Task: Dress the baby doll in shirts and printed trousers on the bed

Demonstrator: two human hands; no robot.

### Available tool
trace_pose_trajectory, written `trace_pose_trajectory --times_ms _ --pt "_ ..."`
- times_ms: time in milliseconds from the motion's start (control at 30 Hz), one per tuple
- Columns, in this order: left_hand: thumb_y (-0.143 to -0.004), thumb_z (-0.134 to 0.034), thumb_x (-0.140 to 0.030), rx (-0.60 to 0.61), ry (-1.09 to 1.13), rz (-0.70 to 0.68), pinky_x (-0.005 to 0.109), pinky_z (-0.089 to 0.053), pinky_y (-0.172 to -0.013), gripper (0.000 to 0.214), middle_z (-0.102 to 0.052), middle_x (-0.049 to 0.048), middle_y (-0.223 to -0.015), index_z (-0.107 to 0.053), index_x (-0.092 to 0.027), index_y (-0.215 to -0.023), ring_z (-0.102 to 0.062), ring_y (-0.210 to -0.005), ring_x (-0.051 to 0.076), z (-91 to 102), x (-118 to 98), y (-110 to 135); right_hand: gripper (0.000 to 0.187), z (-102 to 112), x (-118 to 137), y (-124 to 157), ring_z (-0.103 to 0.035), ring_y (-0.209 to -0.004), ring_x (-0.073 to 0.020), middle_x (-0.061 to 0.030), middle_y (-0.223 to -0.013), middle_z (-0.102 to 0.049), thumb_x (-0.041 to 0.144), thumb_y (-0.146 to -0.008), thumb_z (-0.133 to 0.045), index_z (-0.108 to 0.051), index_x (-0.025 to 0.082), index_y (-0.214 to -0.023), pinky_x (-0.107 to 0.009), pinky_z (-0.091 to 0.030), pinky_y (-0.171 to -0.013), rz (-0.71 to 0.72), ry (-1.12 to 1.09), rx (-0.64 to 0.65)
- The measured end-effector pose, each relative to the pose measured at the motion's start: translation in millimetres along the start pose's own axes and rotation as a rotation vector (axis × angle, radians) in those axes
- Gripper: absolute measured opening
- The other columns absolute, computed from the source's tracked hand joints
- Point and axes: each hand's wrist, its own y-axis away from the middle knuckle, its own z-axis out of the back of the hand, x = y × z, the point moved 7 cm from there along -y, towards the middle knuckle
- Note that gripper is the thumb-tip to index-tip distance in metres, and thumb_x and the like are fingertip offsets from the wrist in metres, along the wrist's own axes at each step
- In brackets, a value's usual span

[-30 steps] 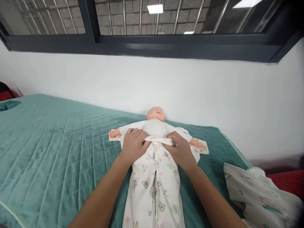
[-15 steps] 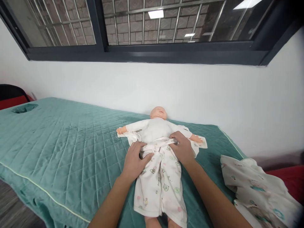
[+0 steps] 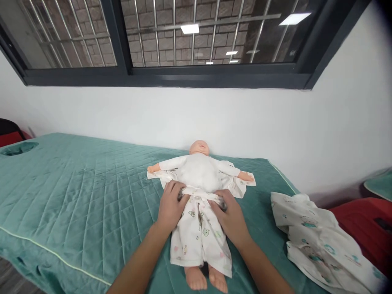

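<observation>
A baby doll point(image 3: 199, 147) lies on its back with its arms spread and its bare feet toward me. It has a white top point(image 3: 200, 171) on its body and printed white pants point(image 3: 199, 237) on its legs. My left hand point(image 3: 173, 206) grips the pants' waistband at the doll's hip on the left. On the other side, my right hand point(image 3: 229, 216) holds the waistband between thumb and fingers. A printed white garment point(image 3: 237, 185) lies spread open under the doll's arms and back.
A green quilted cover point(image 3: 92, 196) spreads over the bed, with a hole point(image 3: 18, 148) at its left end. At the right lies a crumpled printed cloth point(image 3: 321, 241) beside a red object point(image 3: 364, 224). Behind the bed stand a white wall point(image 3: 153, 114) and a barred window point(image 3: 183, 45).
My right hand has moved down from the doll's belly to its hip, with the waistband still in it. My left hand stays at its side. The view has shifted, and the doll's feet now show fully.
</observation>
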Motion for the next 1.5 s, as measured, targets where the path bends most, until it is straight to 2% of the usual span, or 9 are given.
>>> trace_pose_trajectory --times_ms 233,467,600,733,900,1033,1267,1400,1500 --pt "-0.088 -0.054 -0.018 -0.035 0.066 -0.057 0.037 -0.043 -0.092 0.014 -0.056 0.0052 -0.102 -0.058 -0.021 -0.102 -0.052 -0.102 0.021 -11.4 2.7 -26.7 0.028 -5.5 -3.7 -20.8 -0.051 -0.108 -0.0237 -0.0052 -0.11 -0.056 0.04 -0.087 -0.061 -0.054 0.024 -0.108 -0.041 -0.04 -0.097 0.074 -0.001 -0.078" --pt "-0.085 -0.057 -0.02 -0.015 0.17 0.051 0.035 -0.042 -0.096 0.015 -0.054 0.0043 -0.104 -0.061 -0.022 -0.1 -0.051 -0.106 0.02 -20.0 18.0 -42.3 0.029 -12.6 -9.9 -40.6 -0.051 -0.107 -0.0246 -0.0053 -0.106 -0.057 0.037 -0.081 -0.067 -0.056 0.023 -0.104 -0.042 -0.04 -0.097 0.064 0.009 -0.056" --pt "-0.084 -0.058 -0.022 0.037 0.212 0.122 0.032 -0.044 -0.087 0.004 -0.051 0.0036 -0.099 -0.06 -0.02 -0.083 -0.052 -0.1 0.019 -15.7 13.7 -30.3 0.026 -11.5 -10.8 -39.1 -0.052 -0.104 -0.0242 -0.0053 -0.103 -0.057 0.037 -0.081 -0.067 -0.056 0.021 -0.099 -0.041 -0.04 -0.094 0.053 0.007 -0.043" --pt "-0.087 -0.056 -0.027 0.098 0.199 0.142 0.033 -0.043 -0.085 0.017 -0.051 0.0037 -0.094 -0.056 -0.02 -0.071 -0.052 -0.094 0.019 -3.8 -1.3 2.3 0.015 -8.6 -10.2 -37.3 -0.054 -0.093 -0.0219 -0.0031 -0.093 -0.057 0.032 -0.082 -0.065 -0.056 0.021 -0.087 -0.037 -0.042 -0.085 0.094 -0.001 -0.032" --pt "-0.086 -0.061 -0.039 0.201 0.228 0.166 0.035 -0.042 -0.094 0.018 -0.053 0.0057 -0.107 -0.059 -0.021 -0.09 -0.05 -0.105 0.021 1.9 -9.4 37.0 0.005 -7.2 -6.0 -36.8 -0.054 -0.089 -0.0198 -0.0019 -0.089 -0.059 0.019 -0.08 -0.06 -0.057 0.021 -0.082 -0.034 -0.04 -0.083 0.146 0.036 0.009" --pt "-0.082 -0.066 -0.037 0.194 0.246 0.166 0.038 -0.039 -0.101 0.031 -0.052 0.0069 -0.115 -0.056 -0.022 -0.107 -0.049 -0.112 0.023 1.4 -6.4 40.4 0.006 -5.3 0.0 -20.0 -0.056 -0.085 -0.0204 -0.0012 -0.084 -0.061 0.025 -0.081 -0.062 -0.057 0.021 -0.08 -0.033 -0.04 -0.079 0.085 0.102 0.064" --pt "-0.086 -0.06 -0.032 0.146 0.222 0.094 0.036 -0.041 -0.091 0.014 -0.058 0.0046 -0.1 -0.059 -0.021 -0.094 -0.052 -0.101 0.021 1.2 -10.3 32.1 0.029 -5.9 17.7 44.4 -0.058 -0.076 -0.02 -0.0015 -0.076 -0.061 0.046 -0.091 -0.052 -0.058 0.021 -0.078 -0.032 -0.042 -0.072 -0.118 0.056 0.155" --pt "-0.088 -0.056 -0.04 0.129 0.175 0.132 0.036 -0.042 -0.084 0.021 -0.06 0.0038 -0.091 -0.06 -0.02 -0.09 -0.054 -0.092 0.021 3.3 -12.0 31.3 0.025 -7.7 24.4 40.0 -0.059 -0.087 -0.0218 -0.0036 -0.089 -0.064 0.045 -0.091 -0.052 -0.057 0.021 -0.087 -0.033 -0.044 -0.078 -0.075 0.051 0.1" --pt "-0.09 -0.053 -0.045 0.158 0.2 0.213 0.036 -0.043 -0.082 0.026 -0.061 0.0037 -0.09 -0.06 -0.02 -0.092 -0.056 -0.087 0.021 7.3 -13.8 47.4 0.016 -6.5 27.1 25.6 -0.058 -0.093 -0.0225 -0.0046 -0.094 -0.062 0.036 -0.09 -0.055 -0.058 0.021 -0.092 -0.035 -0.043 -0.083 0.0 0.079 0.058"
